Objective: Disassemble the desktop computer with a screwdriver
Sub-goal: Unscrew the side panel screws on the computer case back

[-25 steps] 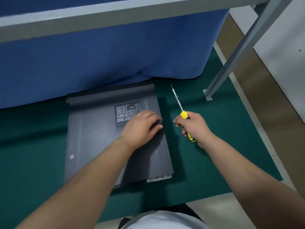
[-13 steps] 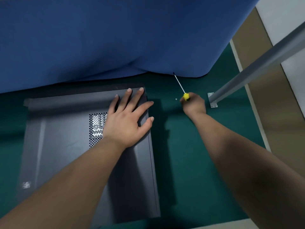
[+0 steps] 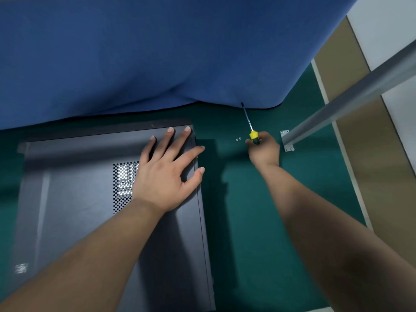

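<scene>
Two bare forearms reach forward from the bottom edge over a green mat [image 3: 258,221]. Nearest lies the dark grey computer case [image 3: 78,210], flat on its side on the mat, with a patch of vent holes [image 3: 122,183] in its top panel. Spread flat on that panel near its far right corner is the left hand [image 3: 167,171], fingers straight, grasping nothing. Farther right, off the case, the right hand [image 3: 264,149] curls around the yellow-handled screwdriver [image 3: 249,124], shaft pointing away toward the blue cloth [image 3: 157,52]. Just left of that hand, two small screws [image 3: 238,139] lie on the mat. Beyond it stands a metal leg [image 3: 337,109].
</scene>
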The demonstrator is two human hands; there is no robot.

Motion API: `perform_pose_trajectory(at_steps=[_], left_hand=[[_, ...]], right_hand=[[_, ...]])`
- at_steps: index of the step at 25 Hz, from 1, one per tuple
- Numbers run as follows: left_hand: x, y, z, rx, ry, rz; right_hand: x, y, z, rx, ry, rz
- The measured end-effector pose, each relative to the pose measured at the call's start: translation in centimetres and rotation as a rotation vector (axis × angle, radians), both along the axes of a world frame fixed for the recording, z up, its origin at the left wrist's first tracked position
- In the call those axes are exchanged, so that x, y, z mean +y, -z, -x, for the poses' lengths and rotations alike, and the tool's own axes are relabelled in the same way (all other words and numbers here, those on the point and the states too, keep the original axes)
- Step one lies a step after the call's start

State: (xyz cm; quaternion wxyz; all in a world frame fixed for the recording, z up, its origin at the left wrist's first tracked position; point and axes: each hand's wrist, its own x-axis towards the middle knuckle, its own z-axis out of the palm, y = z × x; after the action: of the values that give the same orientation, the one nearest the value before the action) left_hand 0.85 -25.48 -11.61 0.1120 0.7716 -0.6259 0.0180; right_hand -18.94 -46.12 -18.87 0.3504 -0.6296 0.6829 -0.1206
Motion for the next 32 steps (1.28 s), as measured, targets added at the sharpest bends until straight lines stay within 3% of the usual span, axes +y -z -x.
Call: perform_pose_trajectory(at_steps=[11,28,32], left_hand=[[-0.1,0.1,-0.1,0.009,-0.013,-0.003],[0.0,-0.1,-0.2,0.032,-0.015,-0.055],[0.1,-1.2,-0.3,0.099,0.004,-0.121]], right_hand=[[0.6,-1.6,3.1,0.336,0.037,0.019],[4.6,-2.2,4.0,0.328,-0.051,0.116],[10.0,-5.7,3.5,0.157,-0.141,0.116]])
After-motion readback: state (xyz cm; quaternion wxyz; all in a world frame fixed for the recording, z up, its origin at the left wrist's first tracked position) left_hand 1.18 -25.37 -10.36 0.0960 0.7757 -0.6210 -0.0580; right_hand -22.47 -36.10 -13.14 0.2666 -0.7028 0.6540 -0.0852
